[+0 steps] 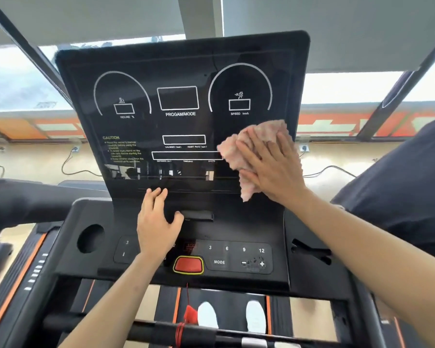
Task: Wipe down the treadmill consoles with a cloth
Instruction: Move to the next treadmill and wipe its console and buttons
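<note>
Here the right hand (269,164) lies flat, fingers spread, pressing a pink cloth (251,151) against the lower right of the upright display panel (181,71), just below the SPEED readout. Cloth is crumpled, sticks out above and below the palm; not gripped, just pinned under the open hand. Left hand (157,222) also open, empty, resting palm-down on the black console deck (236,229) at the base of the panel, fingertips touching the panel's bottom edge, thumb beside a small black slot piece (199,216). Wrist covers part of the L button group. Near it: red stop button (188,264) w/ yellow rim, MODE key (219,261), speed keys 3/6/9/12. Round cup recess (91,238) at deck's L side. Below, white shoes (207,315) on the belt; red safety cord (186,315) hangs from the deck.
</note>
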